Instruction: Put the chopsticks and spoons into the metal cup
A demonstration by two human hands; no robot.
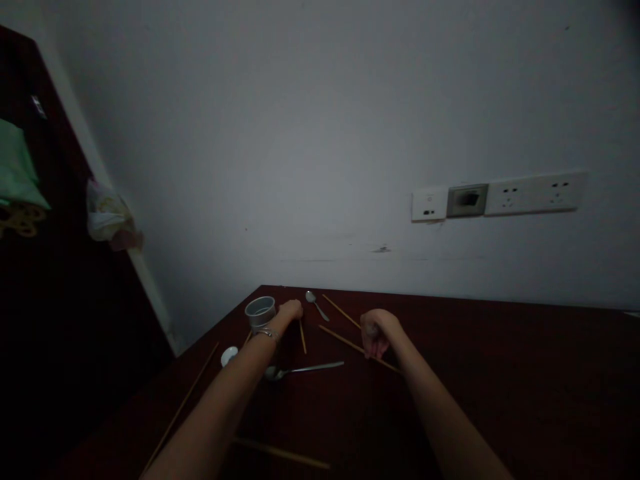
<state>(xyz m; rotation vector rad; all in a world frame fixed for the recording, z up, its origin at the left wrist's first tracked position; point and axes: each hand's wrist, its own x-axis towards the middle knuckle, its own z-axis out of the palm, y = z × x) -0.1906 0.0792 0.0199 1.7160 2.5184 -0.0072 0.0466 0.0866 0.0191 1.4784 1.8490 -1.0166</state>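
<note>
My left hand (291, 310) is closed at the back of the dark table, just right of a round metal tin (261, 312). A wooden chopstick (303, 337) comes out from under its fingers. My right hand (376, 332) is curled, its fingertips pinching another chopstick (344, 340) that lies slanted. Behind it a further chopstick (341, 311) reaches to the hand. Between the hands lie a small spoon (317, 305) at the back and a longer-handled spoon (313, 367) nearer me. My left forearm partly covers the long spoon's bowl and a small white round object (229, 355).
More sticks lie on the table (500, 387): one along the left (183, 403), one in front (283, 453). The wall (320, 147) with socket plates (533, 193) rises behind. A plastic bag (107, 213) hangs by the dark door at left.
</note>
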